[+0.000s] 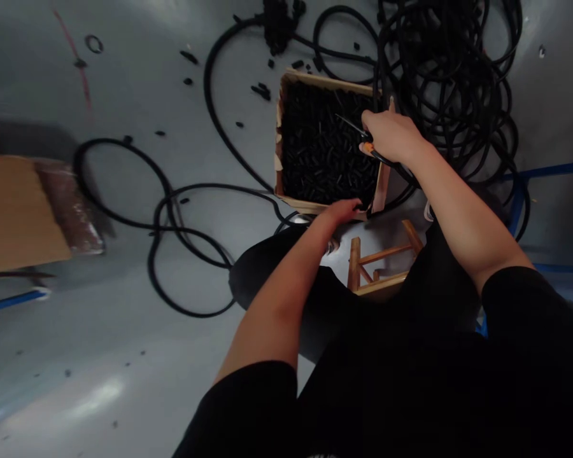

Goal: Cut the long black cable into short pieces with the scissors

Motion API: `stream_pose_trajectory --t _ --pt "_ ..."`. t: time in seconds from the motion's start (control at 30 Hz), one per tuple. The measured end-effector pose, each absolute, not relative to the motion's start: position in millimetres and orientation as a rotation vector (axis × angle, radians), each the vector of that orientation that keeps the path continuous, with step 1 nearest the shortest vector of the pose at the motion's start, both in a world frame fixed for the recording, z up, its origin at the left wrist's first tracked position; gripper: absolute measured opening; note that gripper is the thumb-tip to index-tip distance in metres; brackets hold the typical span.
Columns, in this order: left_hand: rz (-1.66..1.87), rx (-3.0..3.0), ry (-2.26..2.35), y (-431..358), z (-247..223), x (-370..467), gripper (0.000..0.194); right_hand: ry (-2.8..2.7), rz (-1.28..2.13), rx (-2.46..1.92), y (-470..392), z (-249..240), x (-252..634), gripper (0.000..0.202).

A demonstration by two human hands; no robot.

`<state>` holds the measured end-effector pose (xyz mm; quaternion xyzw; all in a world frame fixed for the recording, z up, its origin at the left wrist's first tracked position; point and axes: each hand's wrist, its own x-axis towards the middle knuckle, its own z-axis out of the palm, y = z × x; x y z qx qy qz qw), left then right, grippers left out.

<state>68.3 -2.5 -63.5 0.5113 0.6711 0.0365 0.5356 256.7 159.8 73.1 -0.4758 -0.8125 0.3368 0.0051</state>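
Observation:
In the head view my right hand (392, 135) is closed on a pair of scissors with an orange handle. The dark scissor blades (348, 122) point left over an open cardboard box (328, 79). Short cut pieces of black hose (322, 140) fill the box. Down at the box's near rim, my left hand (344, 210) has its fingers curled together. Something dark shows at its fingertips, too small to make out. A length of black hose (382, 60) runs past the box's right side, close to my right hand.
A large tangle of black hose (451, 83) lies right of the box. Loose hose loops (155, 219) and scattered pieces (261, 91) lie on the grey floor. A wooden stool (356, 262) is between my legs; a cardboard sheet (19, 213) is at left, blue metal bars (554, 170) at right.

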Motion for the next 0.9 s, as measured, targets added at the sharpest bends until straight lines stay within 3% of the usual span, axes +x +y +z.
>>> stream_pose_trajectory --t 0.13,0.2,0.3,0.37,0.6,0.9 --pt "0.296 1.418 1.803 40.8 -13.9 21.7 0.048 -2.592 0.984 -1.464 155.4 79.3 251.2 0.023" --pt "0.656 1.429 1.816 48.6 11.5 -0.2 0.047 -2.573 0.996 -1.469 152.7 84.9 250.0 0.028" --pt "0.970 1.299 1.711 37.3 35.4 -15.8 0.031 -2.522 1.041 -1.497 145.0 94.1 250.4 0.032" --pt "0.998 1.265 1.678 23.2 37.6 -19.2 0.033 -2.498 1.103 -1.489 135.9 98.1 251.7 0.035" --pt "0.951 1.416 1.640 2.0 10.4 -39.9 0.070 -2.367 1.461 -1.464 105.3 97.6 253.1 0.056" --pt "1.107 1.240 1.561 2.3 15.6 -21.9 0.066 -1.977 1.687 -1.381 96.6 103.9 247.5 0.037"
